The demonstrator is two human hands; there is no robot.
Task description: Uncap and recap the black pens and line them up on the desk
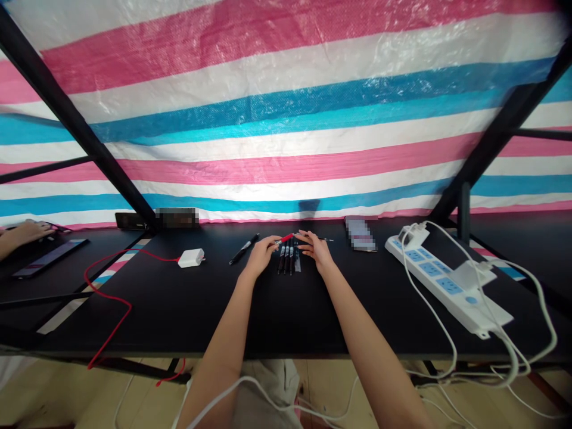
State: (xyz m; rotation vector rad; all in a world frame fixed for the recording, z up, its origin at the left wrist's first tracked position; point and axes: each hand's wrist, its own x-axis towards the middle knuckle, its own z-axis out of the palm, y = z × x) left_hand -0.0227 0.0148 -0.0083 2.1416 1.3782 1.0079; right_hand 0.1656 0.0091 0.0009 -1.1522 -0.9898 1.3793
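My left hand (263, 253) is closed around a red pen (286, 238), which points to the right over the black table. Close by on the right, my right hand (316, 249) has its fingertips together at the pen's end. A thin rod like a pen refill (328, 239) sticks out past these fingers; their exact grip on it is partly hidden. Below the red pen, several black pens (286, 260) lie side by side between my hands, with a small clear strip (297, 263) at their right. Another black pen (243, 249) rests slantwise to the left of my left hand.
A white charger (191, 258) with a red cable (111, 296) lies left. On the right are a phone (360, 234) and a white power strip (447, 286) with looping cables. Another person's hand (27, 233) is at far left, near a dark phone (51, 258). Striped sheeting hangs behind.
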